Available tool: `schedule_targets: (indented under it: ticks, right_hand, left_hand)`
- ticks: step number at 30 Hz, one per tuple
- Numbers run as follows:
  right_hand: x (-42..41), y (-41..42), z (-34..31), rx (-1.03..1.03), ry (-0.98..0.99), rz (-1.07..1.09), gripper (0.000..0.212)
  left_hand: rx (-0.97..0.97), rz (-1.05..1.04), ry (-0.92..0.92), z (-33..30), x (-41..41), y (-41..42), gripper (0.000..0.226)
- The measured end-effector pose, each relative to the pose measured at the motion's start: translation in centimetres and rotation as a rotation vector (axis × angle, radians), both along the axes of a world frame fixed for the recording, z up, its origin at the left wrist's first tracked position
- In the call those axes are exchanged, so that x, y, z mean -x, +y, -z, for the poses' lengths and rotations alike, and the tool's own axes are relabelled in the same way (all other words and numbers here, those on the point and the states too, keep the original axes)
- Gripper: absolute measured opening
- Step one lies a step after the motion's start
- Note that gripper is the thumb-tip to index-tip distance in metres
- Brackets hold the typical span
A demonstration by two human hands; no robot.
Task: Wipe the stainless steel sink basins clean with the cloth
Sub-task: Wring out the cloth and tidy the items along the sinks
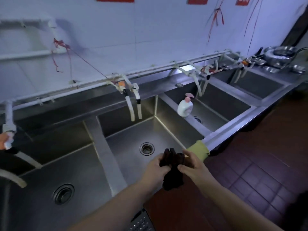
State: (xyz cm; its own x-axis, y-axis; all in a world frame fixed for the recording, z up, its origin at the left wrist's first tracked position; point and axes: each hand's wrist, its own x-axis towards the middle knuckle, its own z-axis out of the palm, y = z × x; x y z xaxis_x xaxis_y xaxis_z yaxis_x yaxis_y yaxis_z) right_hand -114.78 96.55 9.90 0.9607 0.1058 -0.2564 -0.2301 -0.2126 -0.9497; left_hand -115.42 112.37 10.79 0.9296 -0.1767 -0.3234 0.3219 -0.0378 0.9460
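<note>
Both hands are bunched around a dark cloth (172, 170) right over the front edge of the middle basin (133, 147). The left hand (155, 165) grips its left side with curled fingers, the right hand (191, 165) pinches the right side, and the rest of the cloth hangs down crumpled between them. It isn't touching the steel. The basin's drain (147, 148) sits just beyond the hands. A yellow-green pad (199, 150) lies on the front rim just past the right hand. A white soap bottle (185, 107) with a pink pump stands on the divider to the right. Two white hoses (135, 104) hang over the back of the middle basin. Steel bowls (280, 55) are stacked at the far right end.
</note>
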Motion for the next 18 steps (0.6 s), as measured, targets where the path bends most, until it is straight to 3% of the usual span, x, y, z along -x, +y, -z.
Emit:
schedule_targets:
  ticks: [5, 12, 18]
  right_hand:
    - [-4.6, -11.5, -0.4, -0.092, 0.072, 0.073, 0.048]
    - [-10.6, -23.7, -1.7, 0.083, 0.036, 0.109, 0.025]
    - [-15.8, -31.4, -2.5, 0.183, 0.003, 0.163, 0.013]
  left_hand:
    - [-0.01, 0.005, 0.01, -0.1, -4.2, -11.4, 0.029]
    - [-0.029, -0.049, 0.012, 0.3, -11.0, -21.7, 0.009]
    - [0.018, -0.005, 0.022, 0.0, -17.8, -28.5, 0.018]
